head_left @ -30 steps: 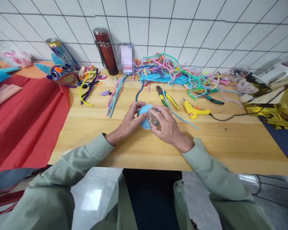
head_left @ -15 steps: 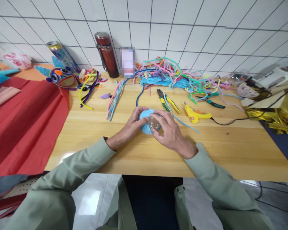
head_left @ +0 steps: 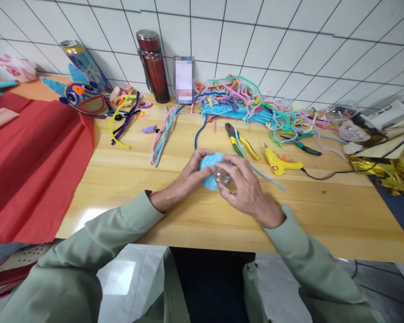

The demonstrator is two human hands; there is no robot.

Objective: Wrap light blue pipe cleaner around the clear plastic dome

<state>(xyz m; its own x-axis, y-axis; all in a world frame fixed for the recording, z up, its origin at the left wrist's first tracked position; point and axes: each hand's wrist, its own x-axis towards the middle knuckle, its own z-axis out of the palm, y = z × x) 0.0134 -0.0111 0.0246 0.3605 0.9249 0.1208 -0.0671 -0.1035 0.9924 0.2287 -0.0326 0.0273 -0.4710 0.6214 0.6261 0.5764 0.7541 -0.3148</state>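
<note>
Between my hands, just over the wooden table (head_left: 175,202), is a clear plastic ball (head_left: 222,175) partly wound with light blue pipe cleaner (head_left: 208,181). My left hand (head_left: 197,172) grips the wound side, its thumb lying across the front. My right hand (head_left: 242,184) has its fingers curled round the bare, clear side. Fingers cover part of the ball. Beyond the ball, green-and-yellow pliers (head_left: 237,141) lie with a light blue pipe cleaner across them. A yellow glue gun (head_left: 281,163) rests to the right of my right hand.
A heap of coloured pipe cleaners (head_left: 242,105) lies along the wall, beside a phone (head_left: 184,80) and a red-brown flask (head_left: 154,67). Red cloth (head_left: 37,175) covers the table's left. Gold foil (head_left: 397,179) and the glue gun's cord (head_left: 336,172) are on the right.
The view has shifted slightly, so table things appear a little displaced. Both hands keep their hold on the ball, with hardly any change in finger position.
</note>
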